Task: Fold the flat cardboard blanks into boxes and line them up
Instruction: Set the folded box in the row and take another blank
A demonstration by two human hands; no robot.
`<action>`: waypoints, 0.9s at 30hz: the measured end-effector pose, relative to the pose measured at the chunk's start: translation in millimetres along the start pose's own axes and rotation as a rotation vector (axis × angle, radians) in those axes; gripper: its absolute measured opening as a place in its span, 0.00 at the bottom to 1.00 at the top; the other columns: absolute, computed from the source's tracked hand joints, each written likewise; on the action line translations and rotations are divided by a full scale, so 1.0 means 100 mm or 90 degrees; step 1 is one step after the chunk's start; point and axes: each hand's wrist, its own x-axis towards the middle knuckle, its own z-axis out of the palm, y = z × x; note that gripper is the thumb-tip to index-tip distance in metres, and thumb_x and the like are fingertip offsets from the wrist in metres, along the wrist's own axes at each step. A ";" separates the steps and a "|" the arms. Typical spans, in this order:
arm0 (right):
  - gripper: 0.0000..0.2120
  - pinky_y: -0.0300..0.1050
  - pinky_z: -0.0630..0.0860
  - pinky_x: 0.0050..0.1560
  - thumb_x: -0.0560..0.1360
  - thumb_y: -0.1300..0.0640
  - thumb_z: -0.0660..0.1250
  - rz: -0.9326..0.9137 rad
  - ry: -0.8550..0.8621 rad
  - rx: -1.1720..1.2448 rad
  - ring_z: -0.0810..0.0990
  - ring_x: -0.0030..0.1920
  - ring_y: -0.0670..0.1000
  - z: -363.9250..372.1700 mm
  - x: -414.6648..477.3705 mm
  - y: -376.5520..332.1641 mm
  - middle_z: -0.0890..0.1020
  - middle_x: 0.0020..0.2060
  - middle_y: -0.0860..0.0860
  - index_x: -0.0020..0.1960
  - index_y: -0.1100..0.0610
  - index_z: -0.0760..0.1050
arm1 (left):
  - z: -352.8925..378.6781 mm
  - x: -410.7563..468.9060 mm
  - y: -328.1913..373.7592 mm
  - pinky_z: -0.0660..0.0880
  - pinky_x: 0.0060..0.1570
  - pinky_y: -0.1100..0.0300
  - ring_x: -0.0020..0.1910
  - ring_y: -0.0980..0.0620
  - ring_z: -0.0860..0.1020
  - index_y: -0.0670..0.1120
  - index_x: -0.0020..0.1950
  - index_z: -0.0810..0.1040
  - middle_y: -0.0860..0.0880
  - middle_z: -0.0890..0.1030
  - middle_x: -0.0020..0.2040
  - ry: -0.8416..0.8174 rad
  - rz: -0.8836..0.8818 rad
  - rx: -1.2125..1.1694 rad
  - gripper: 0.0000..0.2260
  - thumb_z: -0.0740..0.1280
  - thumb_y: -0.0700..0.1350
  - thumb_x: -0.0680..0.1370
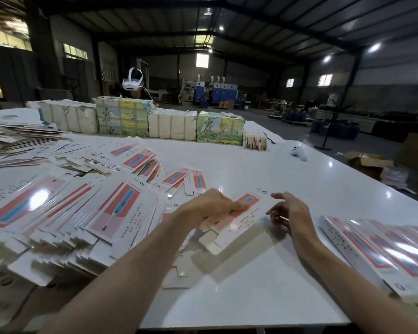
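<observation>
Under the left hand (210, 203) lies one cardboard blank (241, 220). The fingers are laid across its red panel and the thumb is hidden. The shadow on the tabletop below suggests the blank is lifted, so I judge this hand grips it. The right hand (291, 213) is loose and holds nothing. Its fingers are spread and lightly bent at the blank's right long edge, but I cannot tell if they touch it.

The blank's long axis runs slantwise, from its near end low and left, where the tabs show, to its far end up and right. It sits between the hands, with the left hand on top of it and the right hand just beside it. By my reading, the next fold depends on the right hand taking that free edge while the left steadies the other side.

To the left, a wide pile of flat blanks (82, 213) fans out toward the table edge. To the right, well apart from it, the row of folded boxes (384, 249) lies side by side.

All of it rests on a glossy white table (251, 165). A white controller (298, 153) lies farther out, and wrapped bundles (121, 119) are stacked along the far edge. Behind them a person wears a white headset (132, 84). The room is a dim warehouse hall with machinery at the back.
</observation>
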 end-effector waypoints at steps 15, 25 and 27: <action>0.13 0.39 0.85 0.38 0.79 0.60 0.73 0.112 0.049 0.329 0.89 0.43 0.51 -0.04 0.05 -0.09 0.89 0.47 0.58 0.63 0.59 0.80 | 0.08 0.10 -0.32 0.83 0.45 0.61 0.49 0.47 0.88 0.46 0.70 0.80 0.43 0.88 0.53 -0.062 0.142 -0.403 0.12 0.64 0.45 0.87; 0.17 0.48 0.86 0.47 0.68 0.61 0.82 0.131 -0.215 0.207 0.87 0.53 0.65 0.13 -0.06 -0.03 0.84 0.57 0.68 0.50 0.62 0.77 | 0.30 0.05 -0.10 0.79 0.65 0.45 0.66 0.45 0.82 0.51 0.70 0.77 0.48 0.86 0.63 -0.004 0.254 -0.669 0.20 0.68 0.57 0.80; 0.17 0.49 0.85 0.46 0.70 0.56 0.83 0.108 -0.295 0.165 0.87 0.48 0.66 0.15 -0.10 -0.05 0.84 0.55 0.70 0.49 0.62 0.77 | 0.25 0.06 -0.14 0.75 0.70 0.39 0.67 0.41 0.81 0.47 0.73 0.76 0.43 0.83 0.67 0.005 0.248 -0.793 0.18 0.63 0.53 0.85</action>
